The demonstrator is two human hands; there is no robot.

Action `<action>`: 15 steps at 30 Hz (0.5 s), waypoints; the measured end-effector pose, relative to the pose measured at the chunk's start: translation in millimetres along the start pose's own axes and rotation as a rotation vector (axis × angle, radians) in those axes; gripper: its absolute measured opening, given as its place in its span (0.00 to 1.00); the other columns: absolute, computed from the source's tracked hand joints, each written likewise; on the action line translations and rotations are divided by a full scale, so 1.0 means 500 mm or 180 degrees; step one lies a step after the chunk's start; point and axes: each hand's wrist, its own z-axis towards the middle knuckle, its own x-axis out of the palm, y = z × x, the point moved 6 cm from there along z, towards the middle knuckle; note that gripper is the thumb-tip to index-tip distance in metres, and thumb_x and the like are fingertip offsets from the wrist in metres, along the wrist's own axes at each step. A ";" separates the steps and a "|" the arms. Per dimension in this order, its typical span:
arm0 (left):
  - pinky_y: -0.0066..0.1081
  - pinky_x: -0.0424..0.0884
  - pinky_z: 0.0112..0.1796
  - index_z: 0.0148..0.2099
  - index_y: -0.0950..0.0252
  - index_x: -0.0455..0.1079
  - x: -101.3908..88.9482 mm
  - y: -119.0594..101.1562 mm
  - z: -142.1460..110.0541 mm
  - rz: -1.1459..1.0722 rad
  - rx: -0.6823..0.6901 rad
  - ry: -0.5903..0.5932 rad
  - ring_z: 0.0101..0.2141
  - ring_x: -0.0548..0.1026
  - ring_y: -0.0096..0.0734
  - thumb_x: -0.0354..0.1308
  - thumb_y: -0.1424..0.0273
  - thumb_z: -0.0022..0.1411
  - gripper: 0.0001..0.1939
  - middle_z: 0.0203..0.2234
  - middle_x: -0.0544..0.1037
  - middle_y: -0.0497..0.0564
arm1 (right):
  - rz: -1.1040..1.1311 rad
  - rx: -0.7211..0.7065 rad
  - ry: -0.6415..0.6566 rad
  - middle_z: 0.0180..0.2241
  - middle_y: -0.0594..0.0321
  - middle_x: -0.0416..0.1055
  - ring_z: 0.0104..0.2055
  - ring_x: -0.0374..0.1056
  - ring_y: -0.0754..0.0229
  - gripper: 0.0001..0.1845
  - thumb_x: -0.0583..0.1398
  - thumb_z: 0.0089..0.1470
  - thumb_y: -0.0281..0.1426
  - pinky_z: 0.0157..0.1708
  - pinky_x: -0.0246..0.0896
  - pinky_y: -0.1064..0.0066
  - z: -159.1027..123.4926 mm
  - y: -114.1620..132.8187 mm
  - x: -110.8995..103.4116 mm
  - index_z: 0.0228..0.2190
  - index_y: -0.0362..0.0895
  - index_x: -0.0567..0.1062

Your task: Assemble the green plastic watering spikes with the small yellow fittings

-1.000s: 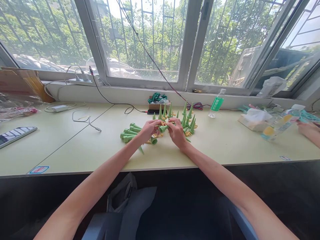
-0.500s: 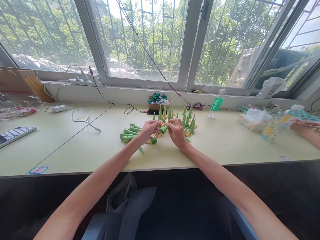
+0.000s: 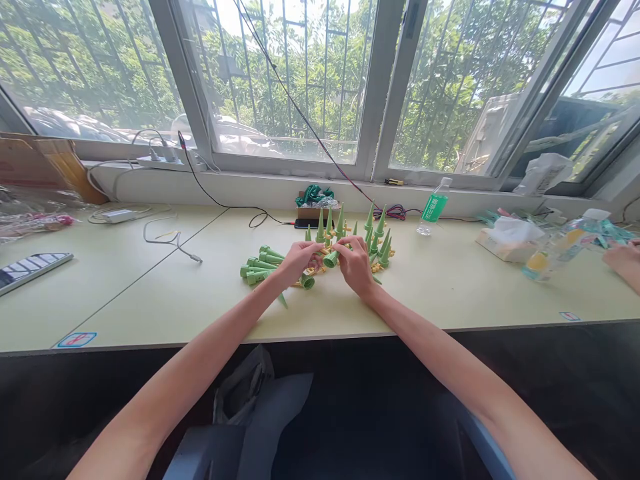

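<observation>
My right hand (image 3: 356, 267) is closed on a green plastic watering spike (image 3: 331, 259), its hollow round end facing me. Just left of it, my left hand (image 3: 301, 260) is pinched, with a small yellow plastic piece partly showing at its fingertips. Both hands' fingertips nearly meet above the table. Several green spikes (image 3: 258, 272) lie in a heap beside my left hand, one with its open end toward me. Behind and right of my hands, more spikes (image 3: 385, 250) stand points up, with yellow pieces at their bases.
A phone (image 3: 314, 223) and a small box (image 3: 315, 200) of green items sit behind the spikes. A bottle (image 3: 433, 208) stands right of centre. Further right are a tissue box (image 3: 510, 239), a leaning bottle (image 3: 560, 247) and another person's hand (image 3: 624, 261). Cables (image 3: 173, 243) lie left.
The green spike in my right hand has shifted slightly right and turned its open end more toward me. My left hand stays nearly still. The other person's hand has moved right.
</observation>
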 end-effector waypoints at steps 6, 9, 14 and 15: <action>0.26 0.63 0.20 0.30 0.71 0.72 0.002 0.001 0.001 -0.0141 -0.0010 0.0160 0.20 0.69 0.24 0.64 0.64 0.52 0.13 0.23 0.73 0.52 | 0.0037 0.0069 -0.0015 0.41 0.55 0.69 0.47 0.61 0.50 0.17 0.53 0.59 0.21 0.47 0.61 0.58 -0.001 -0.006 0.000 0.41 0.46 0.79; 0.25 0.63 0.20 0.31 0.70 0.71 0.005 0.000 -0.002 -0.0171 -0.0026 0.0197 0.20 0.69 0.23 0.65 0.60 0.53 0.16 0.25 0.74 0.52 | 0.0123 0.0139 0.0015 0.41 0.54 0.69 0.47 0.61 0.50 0.16 0.53 0.59 0.21 0.47 0.61 0.58 -0.001 -0.011 0.003 0.41 0.46 0.78; 0.24 0.61 0.18 0.32 0.69 0.70 0.016 -0.003 -0.008 -0.0049 -0.0023 0.0356 0.18 0.67 0.22 0.66 0.57 0.52 0.19 0.22 0.71 0.49 | 0.0194 0.0224 0.0113 0.41 0.54 0.70 0.47 0.63 0.51 0.17 0.54 0.58 0.20 0.47 0.62 0.60 -0.003 -0.018 0.012 0.42 0.46 0.78; 0.25 0.60 0.18 0.31 0.69 0.70 0.018 -0.004 -0.009 -0.0028 -0.0016 0.0372 0.18 0.67 0.22 0.67 0.57 0.51 0.19 0.22 0.71 0.49 | 0.0198 0.0237 0.0127 0.41 0.54 0.70 0.46 0.64 0.51 0.17 0.54 0.58 0.20 0.47 0.62 0.61 -0.003 -0.019 0.014 0.43 0.46 0.78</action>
